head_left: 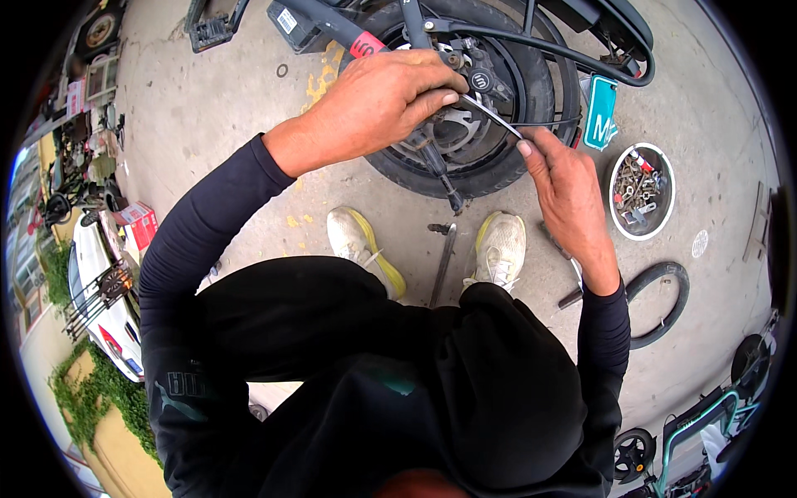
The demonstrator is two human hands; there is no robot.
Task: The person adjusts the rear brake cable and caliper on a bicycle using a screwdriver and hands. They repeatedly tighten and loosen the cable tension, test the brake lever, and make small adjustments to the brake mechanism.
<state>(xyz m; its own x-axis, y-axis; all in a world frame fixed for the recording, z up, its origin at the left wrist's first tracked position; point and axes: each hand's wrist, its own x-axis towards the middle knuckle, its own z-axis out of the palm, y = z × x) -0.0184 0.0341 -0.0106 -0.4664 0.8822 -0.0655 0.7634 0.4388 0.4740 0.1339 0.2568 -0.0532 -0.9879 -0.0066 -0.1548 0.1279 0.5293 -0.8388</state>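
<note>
A bike wheel with a black tyre (540, 87) is in front of me, its brake disc (461, 133) and a dark brake caliper (490, 83) facing up. A thin silver metal rod (491, 114) slants across it between my hands. My left hand (386, 95), by the caliper, pinches the rod's far end between thumb and fingers. At the wheel's right edge, my right hand (569, 187) grips its near end, the thumb laid along it. My fingers hide both ends, so its exact kind cannot be told. Below the hub a dark metal leg (440, 170) points toward me.
A white bowl (671, 187) of bolts and small parts stands right, near a teal plate (600, 112). A long metal tool (444, 266) lies between my shoes. A black rubber ring (682, 290) and another tool (571, 297) lie right. A pedal (207, 33) is upper left.
</note>
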